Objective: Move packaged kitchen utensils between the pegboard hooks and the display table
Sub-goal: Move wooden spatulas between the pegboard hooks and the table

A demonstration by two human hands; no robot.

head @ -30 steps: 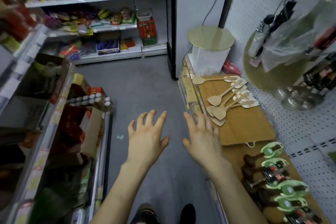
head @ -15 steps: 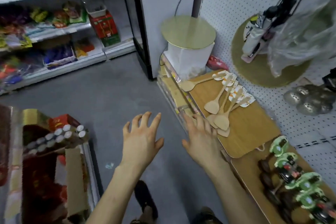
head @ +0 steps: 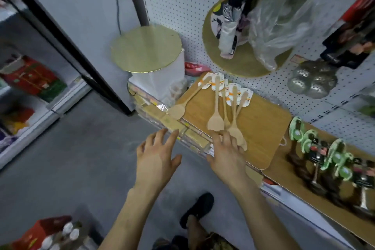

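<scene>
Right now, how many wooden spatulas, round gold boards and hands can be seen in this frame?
Wooden spatulas: 5
Round gold boards: 2
Hands: 2, the left hand and the right hand
Total: 9

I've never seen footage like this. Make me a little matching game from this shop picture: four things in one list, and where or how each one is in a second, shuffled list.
Things
1. wooden spatulas
2. round gold board
3. folded umbrella
4. right hand

Places or states
A. hanging in front of the pegboard
B. lying on the wooden board
C. resting on top of the white bin
D. open, fingers reaching toward the spatula heads

Pairs: 1-B, 2-C, 3-A, 4-D
</scene>
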